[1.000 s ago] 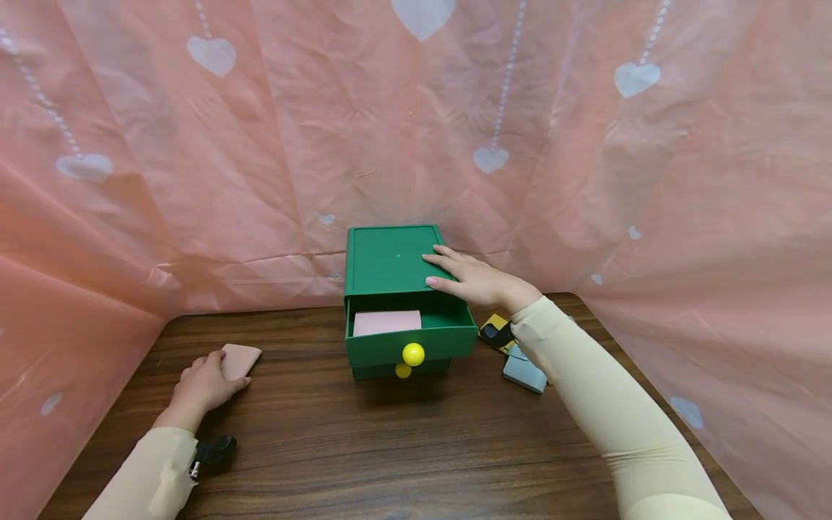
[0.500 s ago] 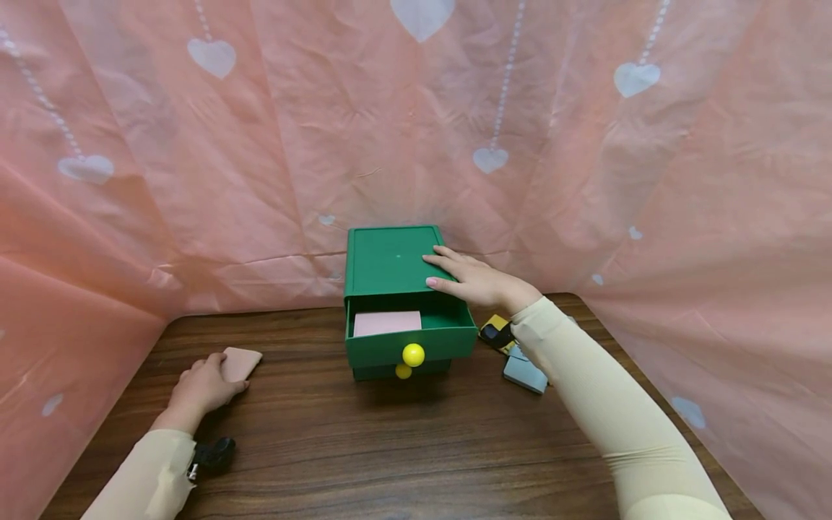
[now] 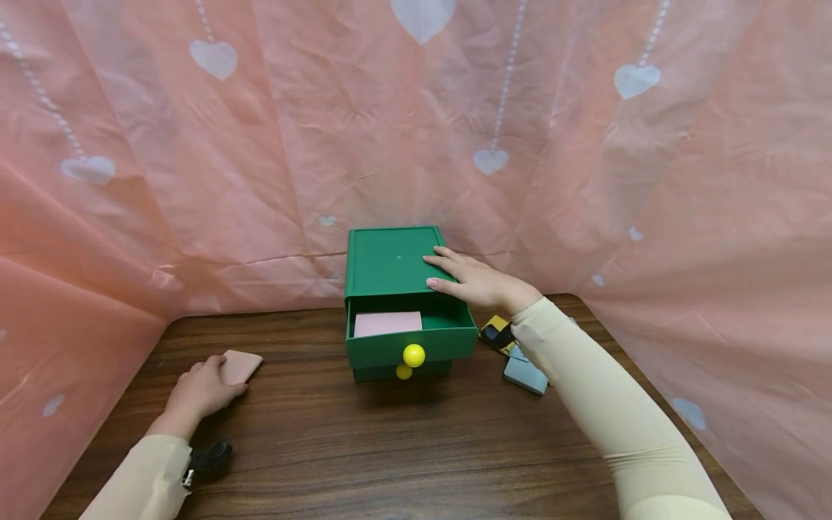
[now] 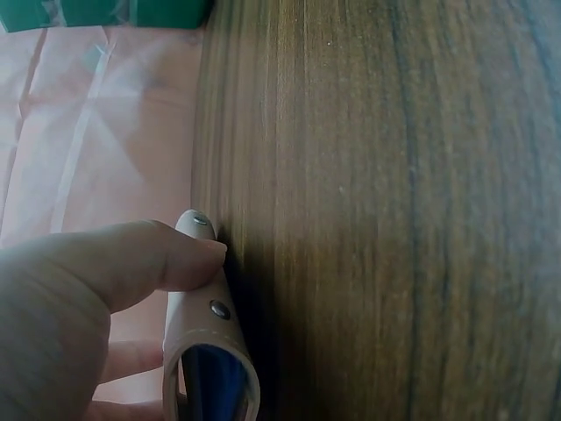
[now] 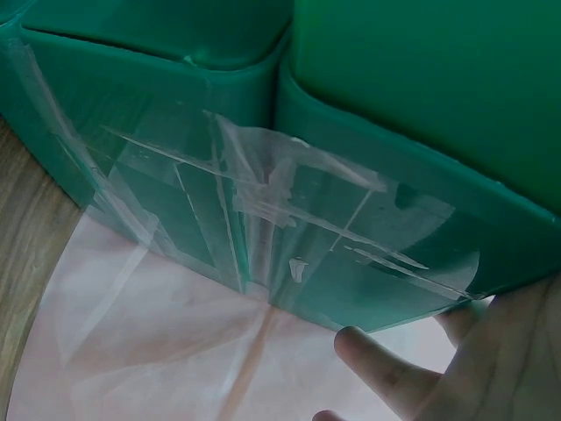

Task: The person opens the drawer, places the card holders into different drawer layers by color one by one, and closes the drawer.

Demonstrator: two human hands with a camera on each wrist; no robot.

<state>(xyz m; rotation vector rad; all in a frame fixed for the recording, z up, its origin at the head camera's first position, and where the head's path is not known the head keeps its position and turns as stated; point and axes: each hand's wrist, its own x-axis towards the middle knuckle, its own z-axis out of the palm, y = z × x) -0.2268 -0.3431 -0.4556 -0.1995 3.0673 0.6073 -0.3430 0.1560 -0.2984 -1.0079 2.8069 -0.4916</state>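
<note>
At the left of the head view, my left hand (image 3: 200,393) pinches a small pale pink leather wallet (image 3: 239,366) low over the wooden tabletop. Up close in the left wrist view, the wallet (image 4: 188,311) has metal snap studs, a stitched edge and something dark blue inside; my thumb presses its near face. My right hand (image 3: 477,280) rests with fingers extended over the top right edge of a green drawer box (image 3: 393,260). The box's upper drawer (image 3: 377,352) is pulled out, with a pale pink flat block (image 3: 388,323) lying in its left part.
The drawers carry yellow ball knobs (image 3: 413,354). Right of the box lie a light blue wallet (image 3: 525,372) and a yellow item (image 3: 497,323), partly behind my right wrist. Clear tape (image 5: 263,193) spans the box's side. A pink curtain (image 3: 292,144) encloses the table's back and sides.
My left wrist has shifted slightly down and left, with the fingers still on the pink wallet. The right hand and the drawer box have stayed as they were.
</note>
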